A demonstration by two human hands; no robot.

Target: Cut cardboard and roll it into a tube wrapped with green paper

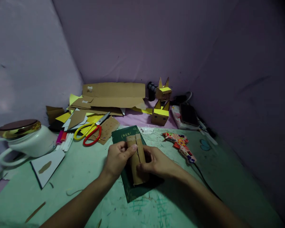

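Note:
Between my two hands is a long, narrow folded piece of brown cardboard (pixel 136 171), with a dark seam running down its middle. My left hand (pixel 117 158) grips its upper left side, thumb pressed on the face by the seam. My right hand (pixel 156 161) closes on the right side lower down, thumb on the front. Beneath lies a dark green card (pixel 128 193) with gold lettering, flat on the table. The fingers behind the cardboard are hidden.
Scissors (pixel 92 129) with yellow and red handles lie among paper scraps. Left are markers (pixel 64 139) and a white lidded mug (pixel 35 142). Cardboard sheets (pixel 114 91) and eared boxes (pixel 160 117) stand behind. A corded, colourful glue gun (pixel 180 144) and a phone (pixel 189 114) sit right.

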